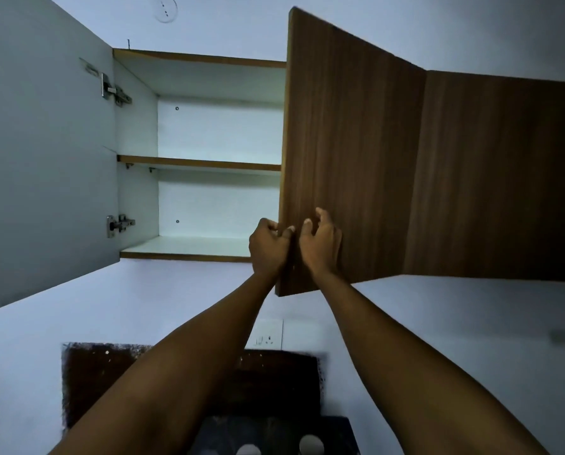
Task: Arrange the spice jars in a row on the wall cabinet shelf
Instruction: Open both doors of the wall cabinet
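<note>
Both arms are up at the wall cabinet (202, 149). The left hand (269, 247) curls its fingers round the free edge of the right door (350, 142), thumb on the wood face. The right hand (320, 246) rests against that door's front, fingers bent, gripping nothing. The left door (41, 159) stands wide open. The middle shelf (199, 163) shows bare white board. Down at the near edge, two pale round tops (311, 444) peek up; jars or not, I cannot tell.

Brown wood-grain cabinet door (350, 142), white cabinet interior (218, 133), pale blue wall (143, 307)
</note>
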A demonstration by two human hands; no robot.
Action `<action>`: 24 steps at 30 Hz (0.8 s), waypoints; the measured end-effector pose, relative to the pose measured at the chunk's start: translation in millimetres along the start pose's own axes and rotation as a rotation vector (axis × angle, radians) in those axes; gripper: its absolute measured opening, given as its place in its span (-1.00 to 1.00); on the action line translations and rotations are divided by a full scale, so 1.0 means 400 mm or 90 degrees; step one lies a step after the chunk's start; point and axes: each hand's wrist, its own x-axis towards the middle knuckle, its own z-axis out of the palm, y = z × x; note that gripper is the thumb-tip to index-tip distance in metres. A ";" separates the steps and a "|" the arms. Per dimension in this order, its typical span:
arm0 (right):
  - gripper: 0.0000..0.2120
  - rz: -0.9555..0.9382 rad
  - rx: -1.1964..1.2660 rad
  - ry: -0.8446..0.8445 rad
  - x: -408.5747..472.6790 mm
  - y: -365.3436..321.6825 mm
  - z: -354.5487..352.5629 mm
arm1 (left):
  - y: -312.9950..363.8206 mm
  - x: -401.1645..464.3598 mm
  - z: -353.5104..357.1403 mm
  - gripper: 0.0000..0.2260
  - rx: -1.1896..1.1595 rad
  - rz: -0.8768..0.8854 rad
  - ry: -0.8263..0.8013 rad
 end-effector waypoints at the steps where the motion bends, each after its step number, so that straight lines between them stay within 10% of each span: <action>1: -0.59 0.003 0.007 0.022 -0.024 -0.022 -0.031 | 0.025 -0.047 -0.006 -0.77 -0.013 0.035 -0.007; 17: -0.53 -0.137 -0.272 0.310 -0.090 -0.001 -0.543 | 0.308 -0.480 0.178 -0.76 -0.266 0.301 -0.289; 24: -0.28 -0.128 -0.532 0.366 -0.050 0.035 -0.584 | 0.286 -0.490 0.331 -0.73 -0.319 0.190 -0.397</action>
